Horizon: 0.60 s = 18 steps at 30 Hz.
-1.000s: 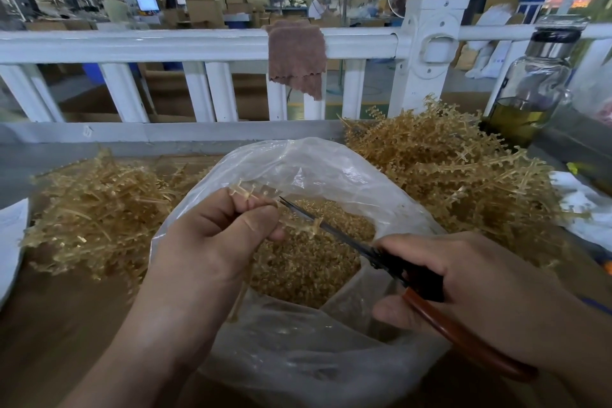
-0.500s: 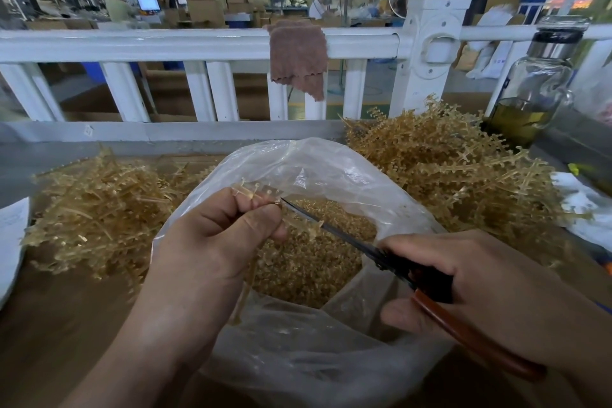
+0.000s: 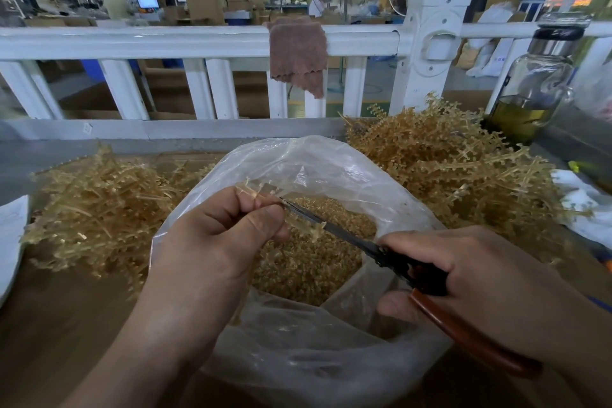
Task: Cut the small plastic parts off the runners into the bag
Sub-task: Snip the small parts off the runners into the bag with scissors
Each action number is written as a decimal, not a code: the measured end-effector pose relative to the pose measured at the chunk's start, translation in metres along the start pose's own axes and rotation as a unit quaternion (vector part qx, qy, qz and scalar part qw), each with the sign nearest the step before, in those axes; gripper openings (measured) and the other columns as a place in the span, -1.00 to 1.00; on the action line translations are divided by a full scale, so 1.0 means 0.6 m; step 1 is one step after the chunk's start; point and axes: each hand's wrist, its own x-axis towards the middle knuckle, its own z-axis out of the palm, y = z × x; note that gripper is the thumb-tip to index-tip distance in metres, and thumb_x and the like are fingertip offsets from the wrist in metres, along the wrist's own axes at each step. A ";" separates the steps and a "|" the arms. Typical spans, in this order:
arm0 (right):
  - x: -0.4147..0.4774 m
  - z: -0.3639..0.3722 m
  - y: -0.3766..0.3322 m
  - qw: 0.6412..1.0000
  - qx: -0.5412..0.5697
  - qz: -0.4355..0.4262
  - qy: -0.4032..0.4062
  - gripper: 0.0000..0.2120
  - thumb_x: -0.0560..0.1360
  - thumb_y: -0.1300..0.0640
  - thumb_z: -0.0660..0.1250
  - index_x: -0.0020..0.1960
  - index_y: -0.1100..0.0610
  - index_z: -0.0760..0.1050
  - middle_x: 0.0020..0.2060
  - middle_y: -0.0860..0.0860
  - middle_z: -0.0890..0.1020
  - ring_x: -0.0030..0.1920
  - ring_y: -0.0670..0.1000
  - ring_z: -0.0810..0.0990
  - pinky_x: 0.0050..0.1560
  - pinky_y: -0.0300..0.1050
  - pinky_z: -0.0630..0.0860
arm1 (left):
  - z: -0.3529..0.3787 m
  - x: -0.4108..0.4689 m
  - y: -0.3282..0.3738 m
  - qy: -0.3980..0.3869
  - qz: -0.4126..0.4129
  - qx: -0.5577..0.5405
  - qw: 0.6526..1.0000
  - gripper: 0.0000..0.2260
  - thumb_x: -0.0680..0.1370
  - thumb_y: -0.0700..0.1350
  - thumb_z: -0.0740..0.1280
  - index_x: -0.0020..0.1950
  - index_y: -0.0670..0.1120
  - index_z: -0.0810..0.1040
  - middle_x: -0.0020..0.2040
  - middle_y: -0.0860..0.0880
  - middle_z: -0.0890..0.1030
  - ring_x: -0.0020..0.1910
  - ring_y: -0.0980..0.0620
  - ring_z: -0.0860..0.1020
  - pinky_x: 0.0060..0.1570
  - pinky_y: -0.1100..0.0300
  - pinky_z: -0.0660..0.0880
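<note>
— What is kept in the clear plastic bag (image 3: 298,358)?

— A heap of small amber cut parts (image 3: 314,272) is seen inside. The mouth is spread wide, and the bag is stood on the brown table (image 3: 49,325).

— And the glass bottle (image 3: 536,83)?

— Yellowish liquid is held in its lower part. It is capped and stood at the far right, near the white railing (image 3: 165,40).

— How are the hands placed?

— A runner (image 3: 299,224) is pinched above the bag's mouth between the thumb and curled fingers of the left hand (image 3: 212,242). The red-brown handles of the scissors (image 3: 347,237) are gripped by the right hand (image 3: 480,278), with the fingers curled round them. The dark blades are laid against the runner, just beside the left thumb. Whether the blades are parted cannot be told.

— What room is left at the edges?

— The bag is flanked closely by a left pile (image 3: 92,202) of thin runners and a bushier right pile (image 3: 447,169). Bare table is seen only at the near left. The far side is closed off by the railing, over which a brown cloth (image 3: 298,53) is hung.
</note>
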 end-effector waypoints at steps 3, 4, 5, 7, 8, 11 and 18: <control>0.000 0.000 0.000 1.000 0.003 -0.011 0.002 -0.52 0.38 -0.43 0.30 -0.05 -0.04 0.59 -0.33 -0.17 0.58 -0.31 -0.17 0.56 -0.36 -0.33 0.40 | 0.000 0.000 -0.001 -0.002 -0.002 0.001 1.000 -0.90 0.48 -0.13 0.44 -0.24 -0.06 0.69 -0.23 -0.03 0.72 -0.13 0.12 0.68 0.00 0.18 0.43; 0.001 0.001 0.000 1.000 0.002 -0.014 0.003 -0.54 0.39 -0.42 0.30 -0.05 -0.04 0.60 -0.33 -0.17 0.58 -0.31 -0.17 0.56 -0.36 -0.33 0.40 | 0.000 0.000 -0.002 -0.003 -0.002 0.004 1.000 -0.89 0.49 -0.14 0.44 -0.24 -0.05 0.69 -0.23 -0.03 0.72 -0.15 0.13 0.68 -0.01 0.19 0.43; 0.001 0.001 -0.001 1.000 0.001 -0.015 0.005 -0.55 0.39 -0.41 0.31 -0.05 -0.05 0.60 -0.34 -0.16 0.58 -0.31 -0.17 0.56 -0.37 -0.33 0.40 | 0.000 0.000 -0.003 -0.003 -0.003 0.006 1.000 -0.89 0.49 -0.14 0.44 -0.24 -0.05 0.69 -0.23 -0.04 0.72 -0.15 0.13 0.68 -0.02 0.19 0.43; 0.001 0.002 -0.001 1.000 0.002 -0.015 0.009 -0.57 0.38 -0.38 0.33 -0.06 -0.04 0.60 -0.34 -0.16 0.58 -0.32 -0.17 0.57 -0.37 -0.31 0.41 | -0.001 0.001 -0.004 -0.005 -0.004 0.004 1.000 -0.89 0.50 -0.15 0.44 -0.22 -0.09 0.68 -0.22 -0.05 0.72 -0.14 0.10 0.68 -0.01 0.17 0.44; 0.001 0.002 -0.001 1.000 0.003 -0.014 0.011 -0.57 0.37 -0.39 0.33 -0.06 -0.04 0.60 -0.34 -0.16 0.59 -0.31 -0.16 0.57 -0.36 -0.29 0.42 | -0.002 0.001 -0.004 -0.007 -0.003 0.004 1.000 -0.89 0.51 -0.16 0.44 -0.22 -0.10 0.68 -0.22 -0.05 0.72 -0.13 0.09 0.68 0.00 0.16 0.44; 0.000 0.004 0.001 1.000 0.005 -0.016 0.012 -0.54 0.37 -0.40 0.32 -0.05 -0.03 0.60 -0.34 -0.15 0.59 -0.32 -0.15 0.57 -0.36 -0.25 0.43 | -0.002 0.000 -0.004 -0.007 0.001 0.006 1.000 -0.89 0.51 -0.15 0.43 -0.21 -0.11 0.68 -0.22 -0.04 0.72 -0.13 0.11 0.68 0.00 0.16 0.43; 0.000 0.003 0.002 1.000 0.002 -0.024 0.013 -0.54 0.39 -0.40 0.30 -0.07 -0.01 0.60 -0.36 -0.14 0.57 -0.33 -0.15 0.55 -0.38 -0.27 0.40 | -0.003 0.000 -0.007 -0.013 0.008 0.012 1.000 -0.88 0.51 -0.17 0.43 -0.22 -0.14 0.66 -0.24 -0.02 0.71 -0.18 0.15 0.65 -0.06 0.25 0.44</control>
